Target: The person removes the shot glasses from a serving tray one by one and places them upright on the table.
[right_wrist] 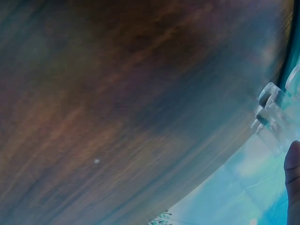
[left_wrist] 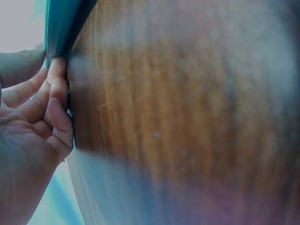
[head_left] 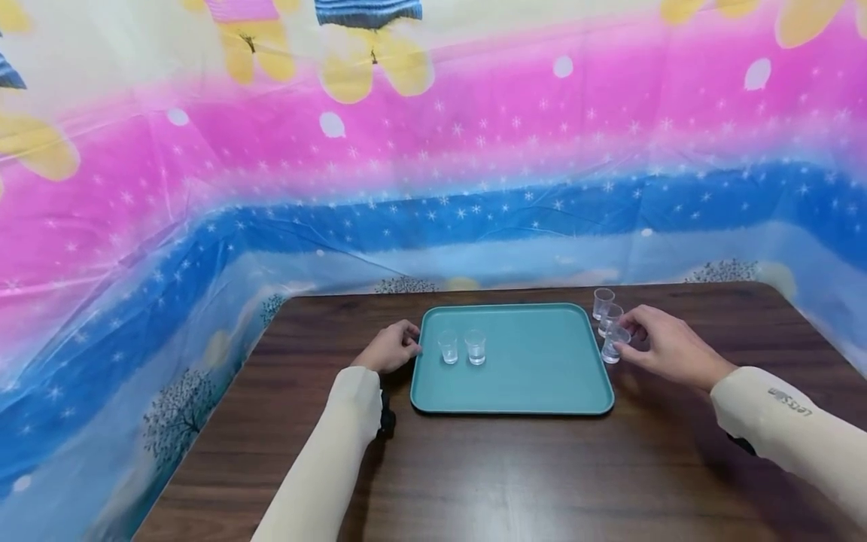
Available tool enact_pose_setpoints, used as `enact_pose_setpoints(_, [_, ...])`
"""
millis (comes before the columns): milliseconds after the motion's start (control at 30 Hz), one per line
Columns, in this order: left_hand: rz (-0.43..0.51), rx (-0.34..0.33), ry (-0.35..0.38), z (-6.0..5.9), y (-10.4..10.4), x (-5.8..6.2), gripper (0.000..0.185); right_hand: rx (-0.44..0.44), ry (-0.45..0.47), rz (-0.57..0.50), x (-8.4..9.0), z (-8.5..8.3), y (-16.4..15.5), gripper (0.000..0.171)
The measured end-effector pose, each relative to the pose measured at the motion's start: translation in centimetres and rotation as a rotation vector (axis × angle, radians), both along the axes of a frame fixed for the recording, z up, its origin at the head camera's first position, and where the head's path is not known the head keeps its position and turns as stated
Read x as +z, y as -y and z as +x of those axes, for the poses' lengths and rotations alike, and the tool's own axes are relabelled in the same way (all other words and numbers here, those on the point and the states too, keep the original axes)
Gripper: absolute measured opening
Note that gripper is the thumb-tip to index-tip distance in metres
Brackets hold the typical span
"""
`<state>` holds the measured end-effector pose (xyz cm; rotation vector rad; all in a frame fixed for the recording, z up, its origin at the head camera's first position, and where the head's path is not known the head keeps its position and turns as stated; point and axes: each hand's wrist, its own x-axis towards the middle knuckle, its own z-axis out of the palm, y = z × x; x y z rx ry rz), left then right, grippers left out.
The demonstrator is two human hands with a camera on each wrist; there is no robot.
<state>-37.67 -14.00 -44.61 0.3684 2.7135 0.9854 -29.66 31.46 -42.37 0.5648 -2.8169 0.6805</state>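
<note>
Our left hand (head_left: 391, 348) sits at the tray's (head_left: 521, 391) left edge, fingers (left_wrist: 52, 96) curled vs. the rim. The left wrist view shows the fingertips pressed onto that teal edge, prob. to keep the tray from sliding on the desk (head_left: 474, 474).

Our right hand (head_left: 667, 348) is off the tray's right side, thumb & fingers pinching the nearest glass (head_left: 613, 345). That glass looks slightly tilted, its base at or just off the desk; we can't tell which. It's the front one of a row of 3 just beside the tray's right rim: a 2nd glass (head_left: 610, 316) is right behind it, a 3rd (head_left: 602, 302) farther back. The row stands close to the tray, likely so each is a short reach.

On the tray, 2 glasses (head_left: 461, 347) stand upright side by side in the left half, near the left hand, apart from each other. The rest of the tray is bare teal.

The right wrist view is blurred: only a fingertip (right_wrist: 293, 178) & clear glass shapes (right_wrist: 272, 112) at the frame's right edge.

Behind the desk hangs a pink & blue sheet (head_left: 433, 165).
</note>
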Motion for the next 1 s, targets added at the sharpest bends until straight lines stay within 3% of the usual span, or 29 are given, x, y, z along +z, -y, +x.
enact_pose_setpoints(400, [-0.009, -0.006, -0.019, -1.0, -0.4, 0.7, 0.033, -0.015, -0.116, 0.021, -0.7, -0.6, -1.9, 0.030])
enact_pose_setpoints(700, [-0.021, 0.002, -0.024, -1.1, 0.1, 0.7, 0.032, -0.024, -0.071, 0.000, -1.0, -0.9, -1.6, 0.033])
enact_pose_setpoints(1000, [-0.013, 0.010, 0.005, -0.2, -0.3, -0.2, 0.031, -0.048, -0.008, -0.007, -1.9, 0.1, -2.0, 0.036])
